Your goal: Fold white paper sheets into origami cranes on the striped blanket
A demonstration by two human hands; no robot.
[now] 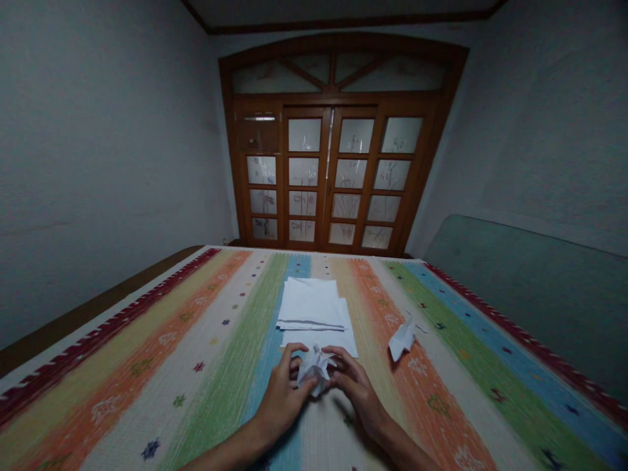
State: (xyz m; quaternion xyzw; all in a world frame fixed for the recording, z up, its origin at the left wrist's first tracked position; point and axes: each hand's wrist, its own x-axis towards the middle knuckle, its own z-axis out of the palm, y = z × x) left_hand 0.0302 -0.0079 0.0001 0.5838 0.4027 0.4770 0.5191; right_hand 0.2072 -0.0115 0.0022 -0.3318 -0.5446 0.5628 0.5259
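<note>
Between my two hands is a small folded white paper figure (314, 367) with several pointed flaps standing up. My left hand (283, 391) grips it from the left, thumb on the near side and fingers curled behind. From the right, my right hand (357, 386) holds it too, with the index finger along its top edge and the thumb below. Just beyond my fingers lies a stack of white paper sheets (310, 302), its edges uneven. To the right, another folded paper figure (403, 339) with thin points rests on the cloth.
A striped, colourful cloth (206, 366) covers the table. A pale green padded backrest (520, 288) stands along the right side. Beyond the table's far edge are wooden doors with glass panes (330, 176). White walls (108, 131) rise on both sides.
</note>
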